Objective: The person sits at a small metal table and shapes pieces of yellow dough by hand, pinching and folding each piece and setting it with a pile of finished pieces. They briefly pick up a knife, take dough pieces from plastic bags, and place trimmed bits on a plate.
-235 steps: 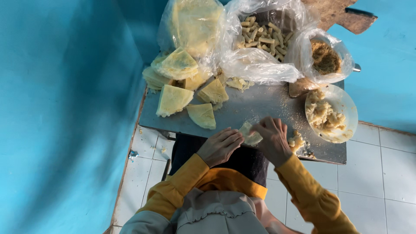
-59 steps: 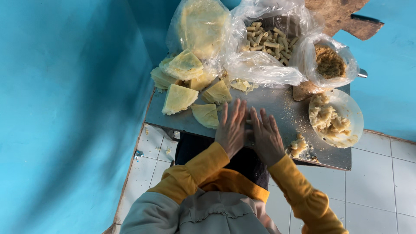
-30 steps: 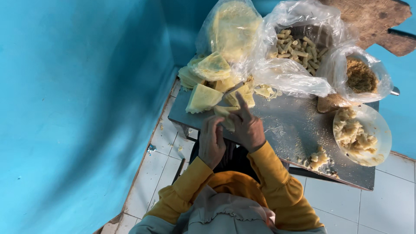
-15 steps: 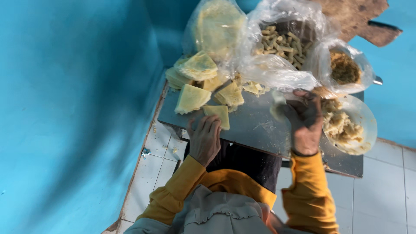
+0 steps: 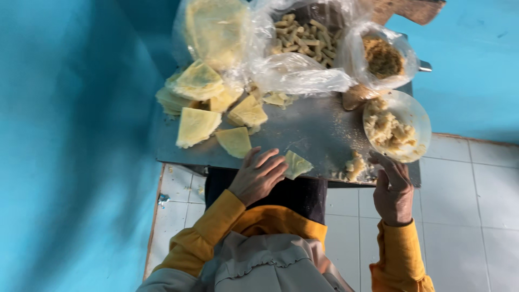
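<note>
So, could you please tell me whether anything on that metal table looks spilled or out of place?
Yes. A loose clump of pale filling lies directly on the metal table, outside the bowl, with crumbs scattered around it. The right hand reaches beside it; the left hand rests on a wrapper piece.

Three clear plastic bags stood along the table's [image 5: 319, 130] far edge: wrappers bag [image 5: 216, 30] left, sticks bag [image 5: 303, 43] middle, crumbs bag [image 5: 383, 57] right.
</note>
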Demonstrator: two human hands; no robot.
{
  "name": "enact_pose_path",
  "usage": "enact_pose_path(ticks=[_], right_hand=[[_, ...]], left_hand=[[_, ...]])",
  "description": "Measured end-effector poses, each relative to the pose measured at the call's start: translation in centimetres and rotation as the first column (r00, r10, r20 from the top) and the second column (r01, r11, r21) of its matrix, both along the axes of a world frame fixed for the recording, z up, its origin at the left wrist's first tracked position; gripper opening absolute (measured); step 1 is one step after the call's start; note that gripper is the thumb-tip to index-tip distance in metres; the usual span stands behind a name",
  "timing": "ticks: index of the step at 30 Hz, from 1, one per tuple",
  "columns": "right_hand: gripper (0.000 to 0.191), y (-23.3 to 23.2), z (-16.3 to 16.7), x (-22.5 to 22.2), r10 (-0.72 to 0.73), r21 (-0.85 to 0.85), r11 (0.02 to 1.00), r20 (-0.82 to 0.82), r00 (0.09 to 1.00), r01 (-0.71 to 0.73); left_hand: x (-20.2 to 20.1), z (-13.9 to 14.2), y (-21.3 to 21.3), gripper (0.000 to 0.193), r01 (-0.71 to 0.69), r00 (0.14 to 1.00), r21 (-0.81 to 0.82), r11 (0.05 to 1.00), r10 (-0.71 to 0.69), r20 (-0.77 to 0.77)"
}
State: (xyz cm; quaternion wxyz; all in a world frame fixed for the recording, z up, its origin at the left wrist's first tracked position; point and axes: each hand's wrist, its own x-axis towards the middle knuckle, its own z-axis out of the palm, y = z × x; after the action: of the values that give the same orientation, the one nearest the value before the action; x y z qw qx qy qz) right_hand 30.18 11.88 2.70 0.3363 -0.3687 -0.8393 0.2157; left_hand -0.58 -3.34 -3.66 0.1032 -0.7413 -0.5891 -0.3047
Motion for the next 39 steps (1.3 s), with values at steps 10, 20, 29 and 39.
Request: enact_pose_path(ticks=[10, 20, 29, 39], right_hand=[[0.068, 0.0, -2.8, 1.9, -0.31, 0.483, 0.876, 0.538, 0.784, 0.016], [0.035, -0.9, 0.6, -1.0, -0.124, 0.132, 0.987, 0.283, 0.951, 0.089], [0.056, 0.8, -0.9, -12.5, 0.237, 0.008, 0.971, 0.069, 0.969, -0.238], [0.055, -0.8, -1.1, -10.9, 0.229, 0.094, 0.959, 0.3, 0.926, -0.268]], left_hand=[[-0.1, -1.2, 0.2, 0.029, -0.005, 0.987, 0.089, 0.996, 0.019, -0.158], [0.2, 0.1, 1.5, 0.006, 0.007, 0.999, 0.156, 0.988, -0.015, 0.047], [-0.4, 3.2, 5.2, 0.005, -0.09, 0.993, 0.142, 0.986, 0.078, 0.088], [0.1, 1.7, 3.4, 0.004, 0.022, 0.999, 0.108, 0.994, -0.017, -0.047]])
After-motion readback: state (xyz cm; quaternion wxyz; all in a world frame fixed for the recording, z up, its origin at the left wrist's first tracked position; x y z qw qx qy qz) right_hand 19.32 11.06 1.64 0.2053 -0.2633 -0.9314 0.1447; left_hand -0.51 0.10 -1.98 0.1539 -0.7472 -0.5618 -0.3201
